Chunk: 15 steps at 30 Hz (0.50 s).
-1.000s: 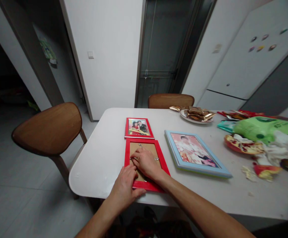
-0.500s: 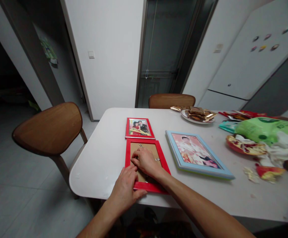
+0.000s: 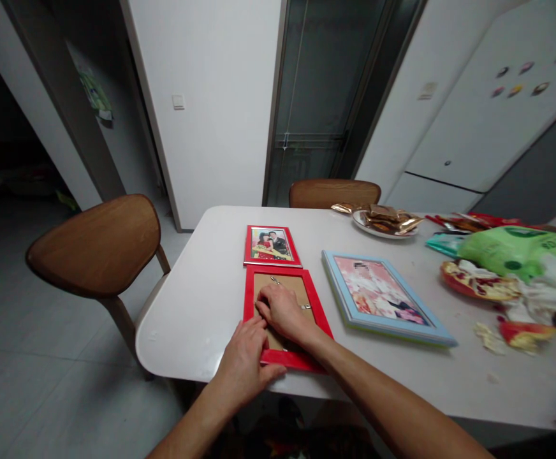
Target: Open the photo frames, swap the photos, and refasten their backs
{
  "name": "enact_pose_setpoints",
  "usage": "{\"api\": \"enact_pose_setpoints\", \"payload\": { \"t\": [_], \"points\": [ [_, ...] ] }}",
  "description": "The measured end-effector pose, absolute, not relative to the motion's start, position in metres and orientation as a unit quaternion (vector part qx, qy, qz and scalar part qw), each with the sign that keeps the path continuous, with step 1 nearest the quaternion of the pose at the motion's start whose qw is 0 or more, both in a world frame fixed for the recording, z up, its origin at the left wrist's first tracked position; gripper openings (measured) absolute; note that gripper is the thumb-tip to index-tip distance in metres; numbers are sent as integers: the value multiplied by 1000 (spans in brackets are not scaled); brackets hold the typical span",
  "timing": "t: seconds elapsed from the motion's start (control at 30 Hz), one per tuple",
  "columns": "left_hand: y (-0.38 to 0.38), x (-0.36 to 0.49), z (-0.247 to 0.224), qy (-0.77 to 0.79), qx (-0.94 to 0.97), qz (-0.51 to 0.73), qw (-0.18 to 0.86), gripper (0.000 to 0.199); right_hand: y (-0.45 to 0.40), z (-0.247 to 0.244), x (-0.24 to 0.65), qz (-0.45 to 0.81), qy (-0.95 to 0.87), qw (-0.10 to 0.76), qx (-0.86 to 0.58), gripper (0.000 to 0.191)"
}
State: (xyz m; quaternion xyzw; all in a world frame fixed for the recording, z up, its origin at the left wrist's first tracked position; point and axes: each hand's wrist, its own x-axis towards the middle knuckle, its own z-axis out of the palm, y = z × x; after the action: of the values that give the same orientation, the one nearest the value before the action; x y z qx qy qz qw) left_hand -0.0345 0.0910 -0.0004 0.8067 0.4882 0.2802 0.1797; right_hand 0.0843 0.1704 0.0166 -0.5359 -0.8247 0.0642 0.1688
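A red frame [image 3: 319, 306] lies back side up near the table's front edge, its brown backing board [image 3: 264, 285] and small metal clips showing. My left hand [image 3: 245, 354] grips the frame's lower left corner, thumb along the front edge. Over the backing's left part, my right hand [image 3: 282, 310] has its fingers bent and pressed together at a spot by the left rim; whatever they pinch is hidden. Just beyond, touching or nearly so, is a second red frame with a photo [image 3: 272, 245], face up. To the right sits a light blue picture frame [image 3: 345, 299], apparently stacked on others.
On the white table [image 3: 187, 306], a plate of gold-wrapped packets [image 3: 387, 221] stands at the back. Pomegranate pieces [image 3: 481, 280], crumpled tissues and a green package [image 3: 521, 248] lie right. Wooden chairs stand left [image 3: 96, 245] and behind [image 3: 335, 192].
The view has shifted slightly. Both hands stay in nearly the same place on the red frame, with at most a small movement of the right fingers.
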Motion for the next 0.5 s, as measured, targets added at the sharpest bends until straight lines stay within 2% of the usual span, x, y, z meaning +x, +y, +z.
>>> {"api": "enact_pose_setpoints", "payload": {
  "t": [0.17,0.5],
  "points": [
    [91,-36,-1,485,810,279,175,33,178,11,82,58,-807,168,-563,17],
    [89,-35,0,491,812,264,174,31,178,17,90,92,-834,177,-514,17]
  ]
}}
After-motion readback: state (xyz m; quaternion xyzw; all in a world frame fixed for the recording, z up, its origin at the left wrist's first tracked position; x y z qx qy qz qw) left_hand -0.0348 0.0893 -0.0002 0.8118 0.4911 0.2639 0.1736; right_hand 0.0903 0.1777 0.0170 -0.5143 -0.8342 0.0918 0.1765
